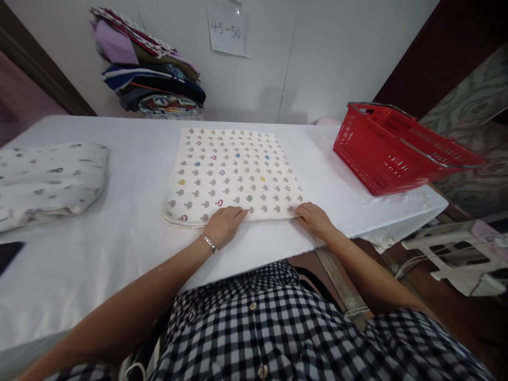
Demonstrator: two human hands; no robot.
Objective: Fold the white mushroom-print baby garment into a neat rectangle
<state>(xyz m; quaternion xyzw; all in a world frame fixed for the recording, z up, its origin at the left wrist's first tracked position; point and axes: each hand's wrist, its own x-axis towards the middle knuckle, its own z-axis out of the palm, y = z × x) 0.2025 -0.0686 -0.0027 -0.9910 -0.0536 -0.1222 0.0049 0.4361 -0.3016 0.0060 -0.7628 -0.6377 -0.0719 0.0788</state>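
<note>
A white cloth (234,172) printed with small mushrooms, mostly grey with a few coloured ones, lies flat and folded in layers on the table in front of me. My left hand (225,225), with a bracelet at the wrist, holds its near edge left of the middle, fingers pointing right. At the near right corner, my right hand (313,218) pinches the same edge between thumb and fingers. Parts of both thumbs and the edge beneath the fingers are hidden.
Another folded white printed cloth (51,182) lies at the left, near a dark flat object (8,255). A red shopping basket (391,151) stands at the right end of the white-covered table (130,264). Folded fabrics (154,79) are piled against the back wall, beside a paper sign (228,30).
</note>
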